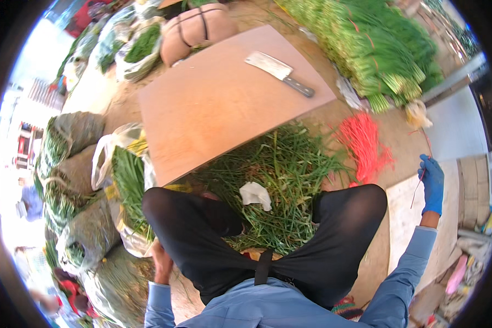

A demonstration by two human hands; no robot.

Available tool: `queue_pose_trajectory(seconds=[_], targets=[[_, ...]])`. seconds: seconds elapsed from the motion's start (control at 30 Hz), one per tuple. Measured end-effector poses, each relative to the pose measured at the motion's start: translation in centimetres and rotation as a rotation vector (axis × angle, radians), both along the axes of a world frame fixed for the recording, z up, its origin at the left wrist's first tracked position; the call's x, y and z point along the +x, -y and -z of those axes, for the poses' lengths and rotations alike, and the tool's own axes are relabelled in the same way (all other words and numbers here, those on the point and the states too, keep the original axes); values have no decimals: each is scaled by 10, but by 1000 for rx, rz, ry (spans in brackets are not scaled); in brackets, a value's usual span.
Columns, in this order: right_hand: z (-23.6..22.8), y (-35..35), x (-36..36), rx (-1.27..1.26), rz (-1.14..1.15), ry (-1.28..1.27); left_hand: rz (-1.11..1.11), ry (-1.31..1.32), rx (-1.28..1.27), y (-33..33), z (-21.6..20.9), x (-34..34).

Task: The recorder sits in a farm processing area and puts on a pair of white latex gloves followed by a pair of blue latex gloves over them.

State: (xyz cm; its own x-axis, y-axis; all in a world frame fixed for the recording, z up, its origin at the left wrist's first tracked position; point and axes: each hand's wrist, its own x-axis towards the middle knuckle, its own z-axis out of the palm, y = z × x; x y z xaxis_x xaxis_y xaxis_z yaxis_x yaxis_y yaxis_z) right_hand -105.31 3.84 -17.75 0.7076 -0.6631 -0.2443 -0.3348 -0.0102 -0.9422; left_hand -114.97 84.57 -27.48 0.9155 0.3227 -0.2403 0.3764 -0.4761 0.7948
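My right hand (432,183), in a blue glove, is raised at the right, its fingers closed on a thin red string (417,189). One end of the string hangs below the fingers, and another stretch rises above them. Low on the left, my bare left hand (161,263) is beside my knee at the base of a white plastic bag (136,239). Its fingers are mostly hidden, so its grip cannot be made out. Long green leaves (127,183) stick out of that bag.
A wooden board (218,104) bears a cleaver (279,72). Cut greens (279,164) with a crumpled white scrap (255,195) lie between my legs. Red strings (363,146) and bundled green stalks (366,49) are at right. Several bagged bundles (87,229) line the left.
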Motion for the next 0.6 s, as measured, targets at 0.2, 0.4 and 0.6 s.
queue_pose_trajectory(seconds=[0.2,0.4,0.6], targets=[[-85,-184,157,-151,-481,125,-186,424,62,63,-195,91],[-122,-355,241,-171,-972,370,211,225,-367,111,-192,199],[-39,-442,289,-764,-1216,509,455,242,308,110,-123,243]])
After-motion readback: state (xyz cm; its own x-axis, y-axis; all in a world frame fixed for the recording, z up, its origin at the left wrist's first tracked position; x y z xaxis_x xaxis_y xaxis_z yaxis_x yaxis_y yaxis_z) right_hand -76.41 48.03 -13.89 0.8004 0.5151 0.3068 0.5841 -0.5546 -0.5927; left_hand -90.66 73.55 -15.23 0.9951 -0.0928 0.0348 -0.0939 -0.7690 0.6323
